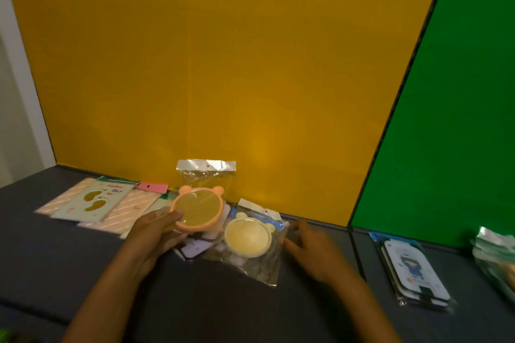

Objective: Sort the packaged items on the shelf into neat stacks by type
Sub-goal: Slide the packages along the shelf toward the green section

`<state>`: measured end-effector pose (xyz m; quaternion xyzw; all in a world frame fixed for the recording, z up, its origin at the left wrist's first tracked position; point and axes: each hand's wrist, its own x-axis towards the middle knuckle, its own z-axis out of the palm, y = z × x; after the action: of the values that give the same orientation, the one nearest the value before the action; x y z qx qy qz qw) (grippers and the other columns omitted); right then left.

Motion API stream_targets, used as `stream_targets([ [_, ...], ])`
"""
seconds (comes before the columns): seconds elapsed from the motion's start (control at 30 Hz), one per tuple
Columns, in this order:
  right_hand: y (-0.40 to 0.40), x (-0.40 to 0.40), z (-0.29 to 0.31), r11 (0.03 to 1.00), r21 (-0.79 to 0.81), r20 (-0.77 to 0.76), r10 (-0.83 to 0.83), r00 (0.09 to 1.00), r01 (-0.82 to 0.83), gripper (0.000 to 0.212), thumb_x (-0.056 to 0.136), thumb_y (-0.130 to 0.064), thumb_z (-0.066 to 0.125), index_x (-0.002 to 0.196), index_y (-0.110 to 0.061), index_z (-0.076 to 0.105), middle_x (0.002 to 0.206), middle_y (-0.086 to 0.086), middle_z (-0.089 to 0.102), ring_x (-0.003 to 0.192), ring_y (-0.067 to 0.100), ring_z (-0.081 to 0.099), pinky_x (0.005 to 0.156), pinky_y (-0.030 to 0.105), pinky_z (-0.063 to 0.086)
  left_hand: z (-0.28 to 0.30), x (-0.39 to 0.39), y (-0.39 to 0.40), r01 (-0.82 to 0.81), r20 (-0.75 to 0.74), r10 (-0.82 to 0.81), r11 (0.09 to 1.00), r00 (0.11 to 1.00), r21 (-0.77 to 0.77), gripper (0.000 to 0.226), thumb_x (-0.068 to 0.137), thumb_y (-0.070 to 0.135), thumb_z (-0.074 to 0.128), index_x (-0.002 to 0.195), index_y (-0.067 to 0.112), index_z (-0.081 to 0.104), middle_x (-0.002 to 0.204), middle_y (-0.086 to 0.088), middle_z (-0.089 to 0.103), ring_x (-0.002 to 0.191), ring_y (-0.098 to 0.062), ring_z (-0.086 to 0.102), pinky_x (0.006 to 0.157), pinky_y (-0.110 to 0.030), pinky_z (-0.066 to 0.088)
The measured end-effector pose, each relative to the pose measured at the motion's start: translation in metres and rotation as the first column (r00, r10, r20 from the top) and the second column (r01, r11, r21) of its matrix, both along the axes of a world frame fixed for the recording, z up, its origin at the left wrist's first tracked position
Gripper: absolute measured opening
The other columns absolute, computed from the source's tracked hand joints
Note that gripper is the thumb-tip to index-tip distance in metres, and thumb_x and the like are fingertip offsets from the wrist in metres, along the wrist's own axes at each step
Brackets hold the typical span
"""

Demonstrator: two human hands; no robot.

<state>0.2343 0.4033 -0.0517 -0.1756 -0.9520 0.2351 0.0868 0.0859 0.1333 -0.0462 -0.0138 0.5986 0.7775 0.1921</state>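
My left hand [156, 234] grips an orange bear-eared round mirror [198, 207] in a clear bag, lifted and tilted above the shelf. A pale yellow bear-eared mirror [248, 237] in its clear bag lies flat just to the right. My right hand [309, 248] rests with fingers spread on the right edge of that bag. Under the two mirrors lies a purple-edged packet [193, 248], partly hidden. At the left lies a stack of flat card packets [97, 203] with gold footprints and pink stripes.
The dark grey shelf [83, 273] runs along a yellow back panel [223, 64] and a green panel [446, 147]. A stack of white packets with a cartoon figure [412, 273] lies on the right. More clear-bagged items [496, 259] sit at the far right edge.
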Motion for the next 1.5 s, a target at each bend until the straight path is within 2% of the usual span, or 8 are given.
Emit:
stream_targets([
  [0.1, -0.014, -0.007, -0.012, 0.997, -0.057, 0.034, -0.053, 0.998, 0.055, 0.059, 0.089, -0.062, 0.052, 0.132, -0.024, 0.044, 0.113, -0.002, 0.067, 0.094, 0.012, 0.065, 0.081, 0.032, 0.057, -0.008, 0.001, -0.012, -0.036, 0.029, 0.034, 0.997, 0.999, 0.071, 0.045, 0.086, 0.013, 0.066, 0.129, 0.007, 0.052, 0.114, -0.018, 0.066, 0.099, -0.032, 0.067, 0.077, -0.040, 0.058],
  [0.23, -0.033, -0.020, -0.019, 0.980, -0.108, 0.034, -0.167, 0.985, 0.170, 0.089, 0.076, -0.077, 0.054, 0.139, -0.016, 0.037, 0.129, 0.003, 0.059, 0.108, 0.019, 0.061, 0.085, 0.035, 0.055, -0.010, 0.006, -0.025, -0.030, 0.010, 0.029, 0.995, 1.000, 0.093, 0.043, 0.088, 0.013, 0.064, 0.129, 0.009, 0.053, 0.110, -0.017, 0.068, 0.096, -0.030, 0.068, 0.068, -0.035, 0.061],
  [0.37, -0.045, -0.033, -0.027, 0.960, -0.210, 0.006, -0.189, 0.982, 0.186, 0.096, 0.066, -0.072, 0.071, 0.136, -0.015, 0.037, 0.126, 0.001, 0.055, 0.110, 0.020, 0.058, 0.084, 0.034, 0.055, -0.010, 0.012, -0.035, -0.042, -0.019, 0.044, 0.996, 0.999, 0.078, 0.042, 0.089, 0.014, 0.062, 0.129, 0.011, 0.052, 0.112, -0.016, 0.067, 0.096, -0.027, 0.068, 0.067, -0.035, 0.057],
  [0.6, -0.048, -0.035, -0.017, 0.849, -0.515, -0.089, -0.189, 0.978, 0.117, 0.041, 0.070, -0.025, 0.087, 0.096, -0.024, 0.056, 0.096, -0.006, 0.063, 0.092, 0.016, 0.063, 0.073, 0.028, 0.057, -0.012, 0.016, -0.050, -0.027, -0.011, 0.028, 0.996, 1.000, 0.079, 0.047, 0.086, 0.017, 0.065, 0.131, 0.012, 0.052, 0.115, -0.016, 0.066, 0.098, -0.028, 0.067, 0.054, -0.028, 0.058],
  [0.83, -0.035, -0.013, -0.013, 0.693, -0.696, -0.105, -0.355, 0.929, 0.186, 0.030, 0.079, -0.020, 0.080, 0.098, -0.020, 0.058, 0.100, 0.005, 0.068, 0.084, 0.020, 0.069, 0.073, 0.037, 0.060, -0.010, 0.025, -0.041, 0.003, -0.031, -0.001, 0.996, 1.000, 0.091, 0.049, 0.087, 0.017, 0.064, 0.134, 0.013, 0.048, 0.115, -0.016, 0.064, 0.097, -0.027, 0.066, 0.066, -0.035, 0.055],
  [0.93, -0.032, 0.007, -0.011, 0.673, -0.725, -0.180, -0.388, 0.904, 0.144, 0.023, 0.086, -0.016, 0.073, 0.103, -0.017, 0.058, 0.102, 0.006, 0.067, 0.076, 0.019, 0.071, 0.064, 0.034, 0.061, -0.007, 0.032, -0.029, 0.013, -0.031, -0.010, 0.995, 0.999, 0.100, 0.048, 0.088, 0.017, 0.063, 0.133, 0.015, 0.048, 0.118, -0.015, 0.062, 0.099, -0.028, 0.065, 0.065, -0.036, 0.055],
  [1.13, -0.007, 0.058, -0.011, 0.699, -0.713, -0.323, -0.400, 0.858, 0.058, 0.033, 0.087, -0.018, 0.071, 0.116, -0.031, 0.058, 0.115, -0.002, 0.069, 0.104, 0.020, 0.067, 0.090, 0.051, 0.056, -0.004, 0.058, 0.003, 0.074, -0.032, -0.070, 0.989, 0.997, 0.129, 0.049, 0.087, 0.016, 0.065, 0.134, 0.014, 0.049, 0.124, -0.011, 0.059, 0.103, -0.025, 0.062, 0.067, -0.037, 0.055],
  [1.5, 0.057, 0.202, 0.023, 0.771, -0.634, -0.524, -0.492, 0.695, 0.067, 0.081, 0.085, -0.011, 0.073, 0.144, -0.045, 0.028, 0.141, -0.003, 0.043, 0.113, 0.021, 0.058, 0.084, 0.037, 0.058, 0.019, 0.163, 0.087, 0.213, -0.070, -0.203, 0.953, 0.977, 0.213, 0.044, 0.088, 0.008, 0.060, 0.131, 0.010, 0.052, 0.118, -0.014, 0.065, 0.105, -0.029, 0.064, 0.079, -0.043, 0.053],
])
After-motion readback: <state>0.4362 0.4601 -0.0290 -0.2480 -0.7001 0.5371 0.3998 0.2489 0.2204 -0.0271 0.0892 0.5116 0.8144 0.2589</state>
